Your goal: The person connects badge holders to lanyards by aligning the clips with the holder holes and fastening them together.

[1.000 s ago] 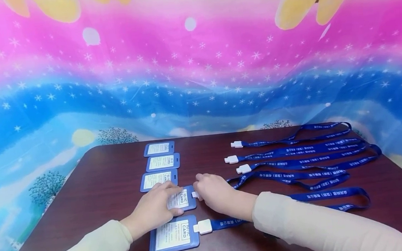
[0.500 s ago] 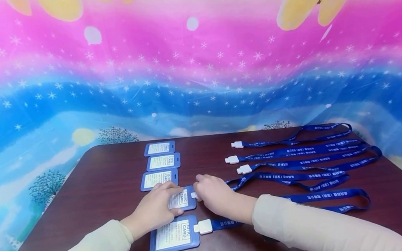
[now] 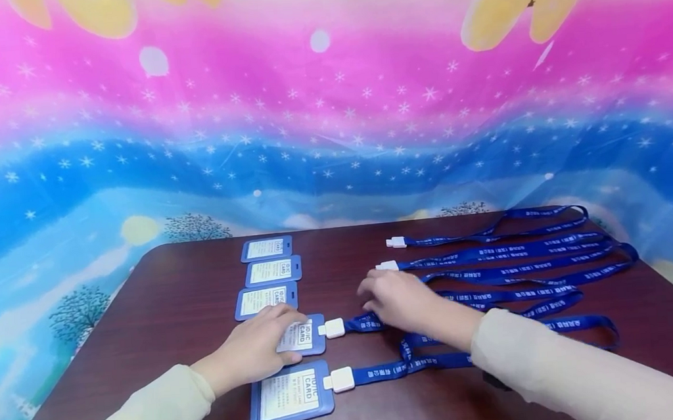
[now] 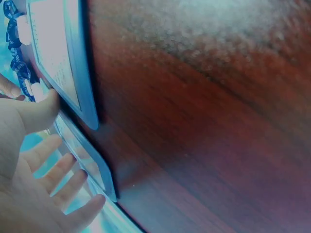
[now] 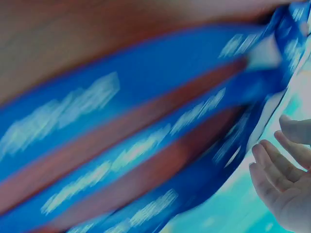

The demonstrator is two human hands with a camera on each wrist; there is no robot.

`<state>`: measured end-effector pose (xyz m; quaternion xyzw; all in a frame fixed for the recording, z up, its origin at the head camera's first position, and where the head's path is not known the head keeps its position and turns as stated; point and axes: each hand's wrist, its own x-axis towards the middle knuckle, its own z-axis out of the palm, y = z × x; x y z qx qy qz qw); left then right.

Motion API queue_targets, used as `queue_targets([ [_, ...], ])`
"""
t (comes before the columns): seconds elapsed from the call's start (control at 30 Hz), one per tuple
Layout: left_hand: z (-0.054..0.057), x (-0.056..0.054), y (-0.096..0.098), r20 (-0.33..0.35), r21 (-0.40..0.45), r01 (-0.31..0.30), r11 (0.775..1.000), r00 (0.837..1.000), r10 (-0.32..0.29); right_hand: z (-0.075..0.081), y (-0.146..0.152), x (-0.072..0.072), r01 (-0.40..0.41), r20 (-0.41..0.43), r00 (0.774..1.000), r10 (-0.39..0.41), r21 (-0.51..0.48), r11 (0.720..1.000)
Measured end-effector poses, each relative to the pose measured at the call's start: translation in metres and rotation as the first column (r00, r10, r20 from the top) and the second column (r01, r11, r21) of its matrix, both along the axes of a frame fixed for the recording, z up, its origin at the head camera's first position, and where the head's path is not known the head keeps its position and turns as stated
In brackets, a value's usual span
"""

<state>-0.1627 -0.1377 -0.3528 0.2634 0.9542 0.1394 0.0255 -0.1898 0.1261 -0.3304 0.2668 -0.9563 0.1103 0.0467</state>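
Note:
My left hand (image 3: 258, 341) holds a blue ID card holder (image 3: 317, 340), thumb at its near edge and index finger at its far edge. The palm covers the holder's left part. A white clip (image 3: 334, 329) on a blue lanyard (image 3: 366, 323) sits at that holder's slot. My right hand (image 3: 400, 300) is over the lanyards right of the clip; in the right wrist view its fingers (image 5: 272, 165) are loosely bent with nothing gripped. Nearest me lies another card holder (image 3: 292, 395), its slot joined to a white clip (image 3: 342, 379).
Three more card holders (image 3: 270, 271) lie in a column farther back on the dark wooden table (image 3: 160, 303). Several blue lanyards (image 3: 523, 248) stretch across the right side, two white clips (image 3: 396, 242) visible at the back. A printed backdrop (image 3: 328, 105) hangs behind the table.
My right hand has let go of the white clip at the second holder and moved right and slightly back, uncovering the clip and its strap. My left hand stays nearly still on the holder.

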Motion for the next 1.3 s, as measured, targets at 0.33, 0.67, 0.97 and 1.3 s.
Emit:
queue_targets([
  [0.33,0.001,0.003,0.001,-0.055,0.042,0.024,0.999,0.998,-0.021,-0.005,0.065,-0.021,0.097,-0.019,0.995,-0.097,0.008,0.995],
  [0.67,0.002,0.002,0.005,-0.093,0.064,0.015,0.998,0.996,-0.009,-0.012,0.07,-0.032,0.09,0.0,0.996,-0.09,0.023,0.996],
  [0.97,0.006,-0.001,0.003,-0.084,0.086,-0.045,0.995,0.995,0.053,-0.009,0.052,-0.037,0.075,-0.006,0.997,-0.075,0.074,0.994],
  [1.3,0.007,-0.015,-0.004,-0.098,0.115,-0.084,0.99,0.991,0.096,-0.009,0.024,-0.039,0.096,0.014,0.995,-0.098,0.118,0.988],
])
